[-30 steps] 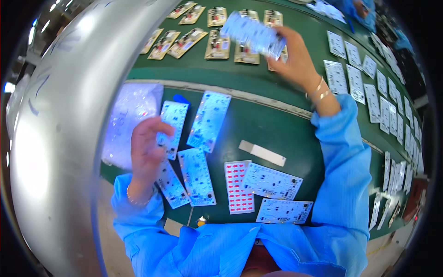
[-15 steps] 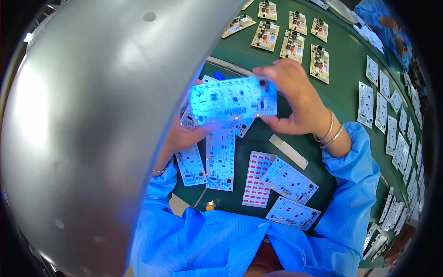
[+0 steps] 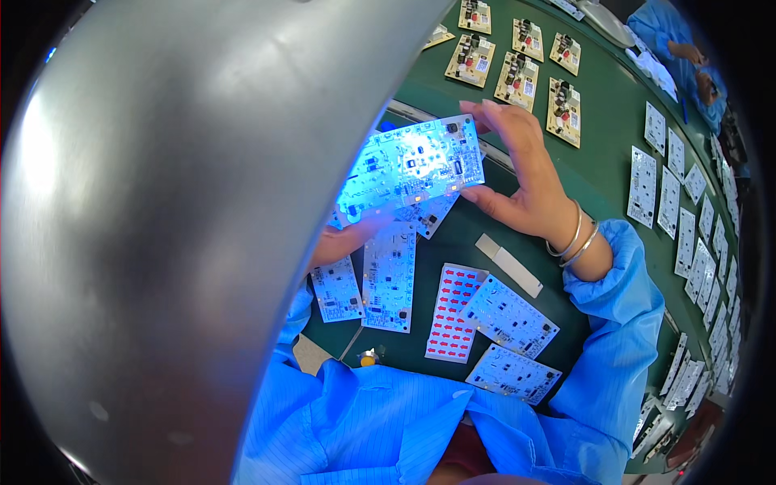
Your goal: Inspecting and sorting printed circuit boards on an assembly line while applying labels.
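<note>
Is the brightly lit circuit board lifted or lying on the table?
Lifted: the right hand holds the circuit board between thumb and fingers, overlapping other boards.

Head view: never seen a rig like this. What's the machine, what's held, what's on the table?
There's no robot; the work is bare-handed. The left of two head-worn fisheye cameras looks down, so straight edges bend. The right hand grips one end of a white circuit board under bluish light. The left hand, at its lower edge, is mostly hidden by a large silver housing. On the green table lie more white boards, a sheet with red arrows, a pale strip and, farther off, tan boards.
</note>
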`<state>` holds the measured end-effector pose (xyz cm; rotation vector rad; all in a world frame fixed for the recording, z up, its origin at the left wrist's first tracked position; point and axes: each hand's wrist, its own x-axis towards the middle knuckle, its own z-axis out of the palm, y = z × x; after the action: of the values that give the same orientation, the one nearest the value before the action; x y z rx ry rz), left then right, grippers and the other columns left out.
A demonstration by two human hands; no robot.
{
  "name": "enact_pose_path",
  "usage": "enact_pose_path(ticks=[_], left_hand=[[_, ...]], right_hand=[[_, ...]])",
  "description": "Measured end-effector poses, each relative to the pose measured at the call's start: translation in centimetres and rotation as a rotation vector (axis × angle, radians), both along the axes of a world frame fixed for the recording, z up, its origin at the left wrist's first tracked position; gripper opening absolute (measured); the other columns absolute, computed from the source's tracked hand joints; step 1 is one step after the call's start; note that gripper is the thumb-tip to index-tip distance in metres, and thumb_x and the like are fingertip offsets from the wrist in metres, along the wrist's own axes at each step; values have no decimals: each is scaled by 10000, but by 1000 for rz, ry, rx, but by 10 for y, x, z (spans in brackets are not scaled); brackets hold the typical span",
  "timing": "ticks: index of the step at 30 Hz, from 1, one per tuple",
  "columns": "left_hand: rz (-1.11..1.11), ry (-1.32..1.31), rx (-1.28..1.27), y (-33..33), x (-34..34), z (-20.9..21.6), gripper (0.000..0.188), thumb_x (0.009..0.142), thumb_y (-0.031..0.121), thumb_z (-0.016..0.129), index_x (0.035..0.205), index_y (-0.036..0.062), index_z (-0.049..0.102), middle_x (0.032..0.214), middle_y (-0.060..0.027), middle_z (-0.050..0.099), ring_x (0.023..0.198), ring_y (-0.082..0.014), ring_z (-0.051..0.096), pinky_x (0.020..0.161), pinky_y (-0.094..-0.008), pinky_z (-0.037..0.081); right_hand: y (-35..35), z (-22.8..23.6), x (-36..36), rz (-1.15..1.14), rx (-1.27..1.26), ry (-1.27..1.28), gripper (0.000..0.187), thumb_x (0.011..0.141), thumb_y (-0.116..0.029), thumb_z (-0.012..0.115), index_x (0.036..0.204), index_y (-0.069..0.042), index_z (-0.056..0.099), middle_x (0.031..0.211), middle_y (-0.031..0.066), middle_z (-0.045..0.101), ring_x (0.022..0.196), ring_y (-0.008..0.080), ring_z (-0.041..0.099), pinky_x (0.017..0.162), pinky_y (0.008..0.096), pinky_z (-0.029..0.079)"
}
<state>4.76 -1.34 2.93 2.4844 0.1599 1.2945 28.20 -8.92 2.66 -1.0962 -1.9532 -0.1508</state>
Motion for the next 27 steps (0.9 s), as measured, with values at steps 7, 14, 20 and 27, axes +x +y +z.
enact_pose_path(ticks=[7, 14, 20, 27], left_hand=[[-2, -26, -85, -5, -1, 1, 891, 616, 251, 686, 1246, 5, 106, 1045, -198, 434, 938, -255, 471, 824, -354, 367], [-79, -27, -457, 8, 1, 1, 871, 643, 315, 662, 1238, -5, 112, 1037, -196, 440, 935, -249, 475, 830, -346, 361], [-133, -73, -482, 16, 8, -3, 688, 655, 330, 648, 1112, -38, 289, 957, -148, 471, 874, -195, 485, 784, -300, 381], [-68, -137, -460, 14, 17, -15, 570, 703, 316, 599, 1087, -47, 386, 855, -127, 502, 789, -170, 495, 737, -274, 389]], right_hand=[[-4, -5, -1, -3, -54, 47, 709, 613, -171, 590, 1230, -35, 268, 1157, 119, 437, 966, 252, 471, 910, 432, 234], [-12, 1, -5, 38, 48, 137, 690, 616, -157, 575, 1227, -28, 284, 1130, 119, 468, 884, 215, 516, 900, 416, 241], [-16, 2, -9, 49, 82, 174, 665, 615, -122, 559, 1217, -17, 298, 1119, 125, 474, 846, 214, 515, 867, 407, 279], [-15, 5, -7, -5, 32, 113, 544, 674, -137, 563, 1168, -11, 374, 1078, 137, 478, 812, 242, 507, 801, 347, 342]])
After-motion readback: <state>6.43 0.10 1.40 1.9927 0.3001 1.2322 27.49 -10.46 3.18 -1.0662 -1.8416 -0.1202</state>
